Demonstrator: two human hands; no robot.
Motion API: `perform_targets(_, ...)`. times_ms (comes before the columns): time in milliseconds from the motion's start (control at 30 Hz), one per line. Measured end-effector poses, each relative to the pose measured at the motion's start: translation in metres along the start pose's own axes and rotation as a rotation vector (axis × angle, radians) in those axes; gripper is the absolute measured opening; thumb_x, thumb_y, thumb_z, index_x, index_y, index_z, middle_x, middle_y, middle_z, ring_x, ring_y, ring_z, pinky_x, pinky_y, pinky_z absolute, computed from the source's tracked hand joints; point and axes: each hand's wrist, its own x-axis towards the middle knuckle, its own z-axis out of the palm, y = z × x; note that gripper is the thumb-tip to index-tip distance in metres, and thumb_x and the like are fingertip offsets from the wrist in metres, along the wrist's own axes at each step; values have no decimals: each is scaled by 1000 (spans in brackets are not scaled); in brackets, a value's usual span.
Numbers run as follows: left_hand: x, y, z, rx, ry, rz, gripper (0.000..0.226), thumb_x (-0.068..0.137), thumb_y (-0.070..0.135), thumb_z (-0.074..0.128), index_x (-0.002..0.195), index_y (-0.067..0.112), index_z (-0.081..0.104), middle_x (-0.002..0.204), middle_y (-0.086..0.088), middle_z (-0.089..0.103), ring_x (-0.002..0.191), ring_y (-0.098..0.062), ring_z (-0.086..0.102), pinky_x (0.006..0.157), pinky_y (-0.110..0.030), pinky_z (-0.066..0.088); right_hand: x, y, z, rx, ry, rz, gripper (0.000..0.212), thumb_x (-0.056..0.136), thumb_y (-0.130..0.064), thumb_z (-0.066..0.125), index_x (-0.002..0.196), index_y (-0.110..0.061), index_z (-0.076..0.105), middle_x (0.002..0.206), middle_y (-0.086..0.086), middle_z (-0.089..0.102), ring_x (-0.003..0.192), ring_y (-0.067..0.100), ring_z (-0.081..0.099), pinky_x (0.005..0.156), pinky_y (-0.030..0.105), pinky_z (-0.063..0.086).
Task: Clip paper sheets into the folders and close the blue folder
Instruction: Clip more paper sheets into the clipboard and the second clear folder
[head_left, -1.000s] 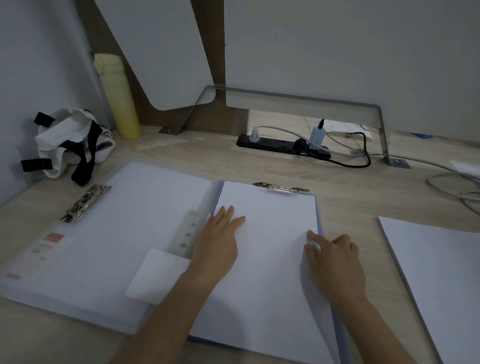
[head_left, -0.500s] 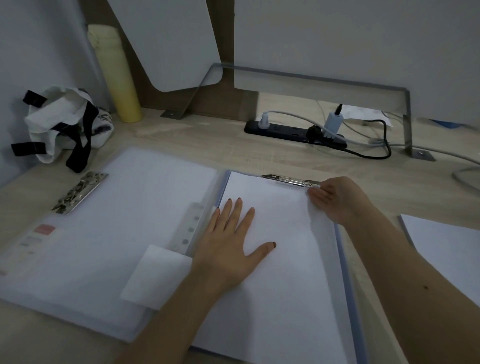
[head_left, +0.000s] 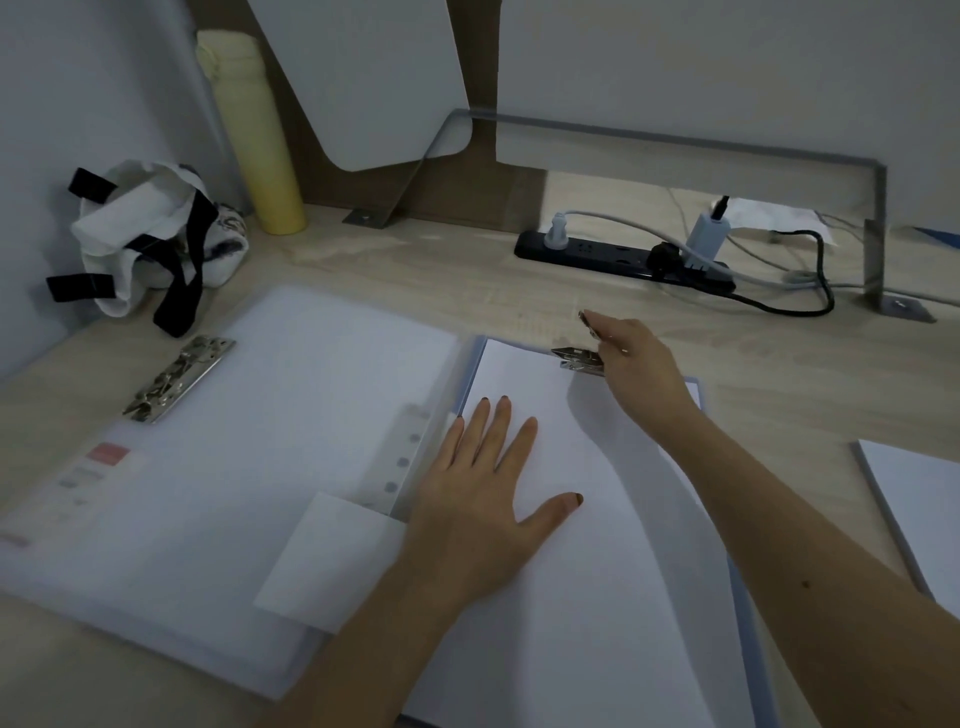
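**Paper meets clip as blue folder lies open**

A person's left hand (head_left: 488, 499) lies flat, fingers spread, on the paper sheets (head_left: 597, 597) stacked in the open blue folder (head_left: 748, 623) near the front edge of the tabletop (head_left: 467, 275). The right hand (head_left: 641, 369) reaches across to the folder's far end. Its fingers are closed on the metal clip (head_left: 576, 358), whose lever stands lifted. The sheets' top edge sits at the clip, but whether it is tucked fully beneath cannot be told. The clamping looks under way rather than finished, and the blue folder has yet to be closed. Toward the left edge a translucent white folder (head_left: 260, 441) lies open with its own clip (head_left: 176, 376) lying flat. Whether that one holds paper is unclear. More paper (head_left: 919, 509) waits at the right edge.
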Motion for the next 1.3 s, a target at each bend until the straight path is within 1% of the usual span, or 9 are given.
perform_targets(167, 1, -2, 5, 122, 16, 2, 79, 88, 69, 12, 137, 18, 48, 146, -8, 43, 136, -24, 38, 109, -36, 16, -3, 10, 14, -231, -60, -149, 42, 100, -19, 29, 140, -16, 38, 135, 8, 46, 120, 23, 44, 88, 17, 28)
perform_targets(333, 1, -2, 6, 144, 31, 10, 79, 88, 68, 14, 137, 17, 48, 146, -9, 43, 136, -24, 38, 112, -37, 15, -10, 16, 24, -372, -104, -197, 44, 100, -27, 28, 140, -14, 37, 139, 6, 45, 129, 22, 37, 104, 28, 27)
perform_targets(467, 1, -3, 8, 146, 56, 21, 79, 88, 68, 15, 136, 16, 49, 145, -9, 44, 136, -24, 39, 115, -40, 27, -10, 25, 32, -485, -117, -250, 44, 100, -25, 28, 140, -10, 38, 146, 11, 38, 142, 27, 21, 116, 32, 8)
perform_targets(733, 2, -5, 10, 153, 50, 31, 78, 88, 68, 17, 136, 15, 49, 144, -10, 45, 134, -26, 42, 106, -50, 36, -11, 26, 36, -526, -75, -243, 45, 100, -26, 24, 143, -13, 31, 152, 8, 29, 145, 26, 11, 117, 31, 0)
perform_targets(867, 3, -4, 7, 174, -6, 2, 78, 88, 69, 17, 137, 17, 48, 145, -8, 44, 135, -24, 40, 116, -41, 21, -12, 24, 36, -518, -96, -211, 50, 100, -33, 21, 147, -17, 21, 156, 6, 20, 146, 23, 4, 117, 32, -3)
perform_targets(967, 2, -2, 1, 178, -99, -47, 75, 90, 68, 15, 138, 20, 45, 145, -7, 44, 134, -24, 41, 111, -37, 13, -18, 20, 30, -498, -151, -176, 52, 99, -36, 20, 148, -20, 14, 158, 7, 10, 146, 22, -2, 117, 32, -5)
perform_targets(1100, 2, 4, -9, 170, -180, -84, 70, 95, 57, 7, 133, 18, 51, 141, -4, 48, 129, -21, 49, 108, -33, 18, -42, 15, -4, -311, -181, -93, 50, 98, -38, 25, 145, -21, 28, 156, 6, 18, 145, 20, 12, 116, 32, 9)
perform_targets(1200, -4, 16, -12, 131, -133, -44, 83, 86, 60, -13, 148, 18, 23, 157, -2, 11, 144, -11, 7, 118, -27, -3, -70, 17, -52, -156, -121, -12, 43, 98, -33, 32, 136, -17, 44, 146, 4, 40, 134, 17, 35, 105, 23, 24)
perform_targets(1300, -14, 41, -14, -17, -261, -69, 56, 99, 43, 15, 150, 22, 3, 159, 2, -11, 144, -9, -15, 115, -25, -13, -105, 29, -106, -142, -61, 102, 37, 98, -27, 36, 129, -15, 52, 138, 4, 48, 126, 17, 43, 90, 16, 26)
